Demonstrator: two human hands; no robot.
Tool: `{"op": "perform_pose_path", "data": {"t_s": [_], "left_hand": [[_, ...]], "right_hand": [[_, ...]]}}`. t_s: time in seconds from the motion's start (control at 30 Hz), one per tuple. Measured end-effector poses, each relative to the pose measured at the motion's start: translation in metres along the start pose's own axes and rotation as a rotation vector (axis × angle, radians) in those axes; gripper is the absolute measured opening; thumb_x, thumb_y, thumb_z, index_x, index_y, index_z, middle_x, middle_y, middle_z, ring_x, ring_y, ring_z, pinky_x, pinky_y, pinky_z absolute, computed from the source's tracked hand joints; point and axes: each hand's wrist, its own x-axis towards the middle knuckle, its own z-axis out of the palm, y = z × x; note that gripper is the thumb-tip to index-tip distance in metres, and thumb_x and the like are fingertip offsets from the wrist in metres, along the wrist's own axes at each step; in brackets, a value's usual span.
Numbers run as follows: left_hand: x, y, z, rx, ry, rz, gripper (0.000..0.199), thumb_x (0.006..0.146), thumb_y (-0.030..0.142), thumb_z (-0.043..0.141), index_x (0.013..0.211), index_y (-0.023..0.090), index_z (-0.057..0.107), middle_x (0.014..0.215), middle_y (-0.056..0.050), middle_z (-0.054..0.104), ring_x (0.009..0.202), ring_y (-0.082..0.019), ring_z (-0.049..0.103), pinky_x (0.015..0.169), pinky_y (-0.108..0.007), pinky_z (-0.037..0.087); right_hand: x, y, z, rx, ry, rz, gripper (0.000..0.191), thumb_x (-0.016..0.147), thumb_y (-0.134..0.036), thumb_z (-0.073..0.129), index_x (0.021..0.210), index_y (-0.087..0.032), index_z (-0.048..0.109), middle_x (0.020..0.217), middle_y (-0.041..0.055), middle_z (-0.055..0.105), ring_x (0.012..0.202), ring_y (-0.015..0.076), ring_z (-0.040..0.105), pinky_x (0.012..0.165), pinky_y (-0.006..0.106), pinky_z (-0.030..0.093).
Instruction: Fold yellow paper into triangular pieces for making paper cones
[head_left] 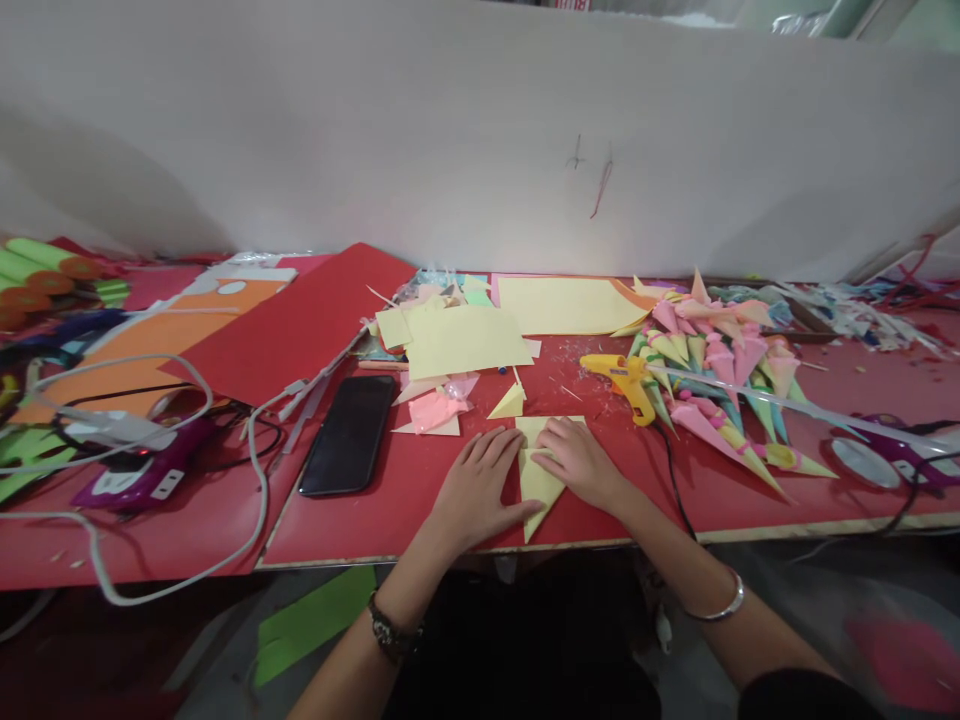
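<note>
A pale yellow paper [541, 482], folded to a downward point, lies on the red table between my two hands. My left hand [484, 487] rests flat with fingers spread at its left edge, the thumb reaching over the lower part. On the upper right of the paper, my right hand [581, 462] presses down with its fingers bent and apart. Neither hand grips anything. Just above the paper is a small yellow folded piece [508, 401]. A yellow glue gun [626, 380] lies to the right, beside a pile of pastel paper cones [735, 362].
Left of my hands are a black phone [349, 436], a white cable [259, 470], a purple power strip [146, 465] and a red sheet [300, 325]. Yellow sheets [465, 342] and paper scraps [439, 405] lie ahead. The table's front edge [450, 553] is near my wrists.
</note>
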Motion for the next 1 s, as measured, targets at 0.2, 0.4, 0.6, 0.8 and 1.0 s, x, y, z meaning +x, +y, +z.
{"op": "perform_pose_path", "data": {"t_s": [0.2,0.4,0.6,0.8,1.0], "left_hand": [[-0.002,0.001,0.003,0.013,-0.015,-0.012,0.075,0.071,0.061,0.042,0.129,0.015,0.029,0.134,-0.007,0.035,0.122,-0.023,0.028,0.103,-0.039,0.019],[-0.003,0.002,0.003,0.029,-0.019,-0.004,0.076,0.072,0.062,0.039,0.130,0.014,0.027,0.136,-0.007,0.032,0.124,-0.023,0.025,0.103,-0.038,0.017],[-0.005,0.002,0.004,0.047,-0.031,0.010,0.077,0.072,0.064,0.036,0.131,0.015,0.026,0.138,-0.006,0.029,0.125,-0.023,0.023,0.103,-0.039,0.016],[-0.010,0.005,0.006,0.051,-0.005,-0.007,0.079,0.070,0.066,0.037,0.131,0.016,0.027,0.137,-0.007,0.031,0.124,-0.024,0.025,0.103,-0.041,0.016],[-0.013,0.007,0.006,0.059,-0.015,-0.029,0.079,0.069,0.064,0.040,0.130,0.016,0.027,0.136,-0.007,0.031,0.124,-0.024,0.026,0.103,-0.041,0.017]], "right_hand": [[0.001,0.000,0.002,-0.004,0.007,0.016,0.021,0.085,-0.034,0.042,0.075,-0.017,0.052,0.078,0.0025,0.052,0.074,0.0155,0.047,0.065,0.026,0.032],[0.002,0.000,0.004,-0.021,0.015,0.016,0.023,0.085,-0.034,0.041,0.074,-0.017,0.052,0.078,0.0025,0.053,0.074,0.0156,0.046,0.065,0.027,0.031],[0.004,-0.002,0.001,-0.055,-0.005,0.017,0.023,0.085,-0.034,0.041,0.074,-0.018,0.052,0.078,0.0025,0.053,0.075,0.0163,0.046,0.065,0.027,0.031],[0.005,-0.003,0.000,-0.072,-0.021,0.035,0.024,0.085,-0.034,0.041,0.072,-0.018,0.052,0.077,0.0025,0.052,0.074,0.0159,0.046,0.063,0.026,0.030],[0.006,-0.003,0.000,-0.092,-0.027,0.032,0.023,0.085,-0.034,0.041,0.073,-0.018,0.053,0.077,0.0024,0.052,0.074,0.0155,0.047,0.063,0.026,0.030]]}}
